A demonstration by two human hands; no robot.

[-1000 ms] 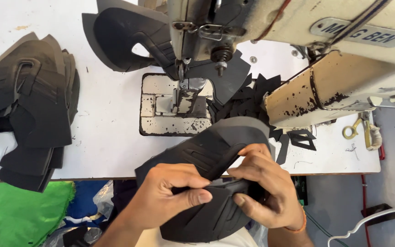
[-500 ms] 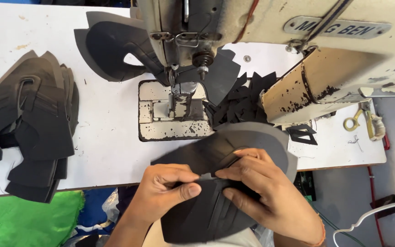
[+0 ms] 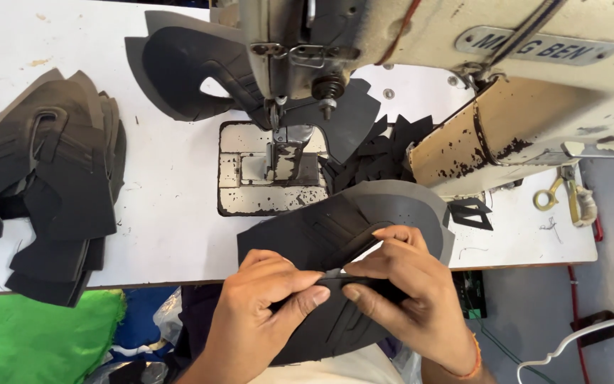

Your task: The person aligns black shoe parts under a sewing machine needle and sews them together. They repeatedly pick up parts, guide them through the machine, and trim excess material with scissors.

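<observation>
Both my hands pinch a black shoe upper piece (image 3: 335, 235) at the front edge of the white table (image 3: 172, 192). My left hand (image 3: 261, 313) grips its near left part with thumb and fingers. My right hand (image 3: 406, 291) presses a small black strip onto the piece beside the left thumb. The piece curves up toward the sewing machine (image 3: 463, 78), whose needle and presser foot (image 3: 282, 131) stand over the worn metal plate (image 3: 268, 178) just beyond it.
A stack of black cut pieces (image 3: 44, 185) lies at the table's left. More black pieces (image 3: 186, 67) sit behind the needle, and small scraps (image 3: 378, 153) lie under the machine arm. Yellow-handled scissors (image 3: 563, 195) rest at the right. Green cloth (image 3: 33, 341) is below the table edge.
The piece and both hands have shifted slightly toward the table and machine. My fingers have come closer together on the strip at the piece's middle.
</observation>
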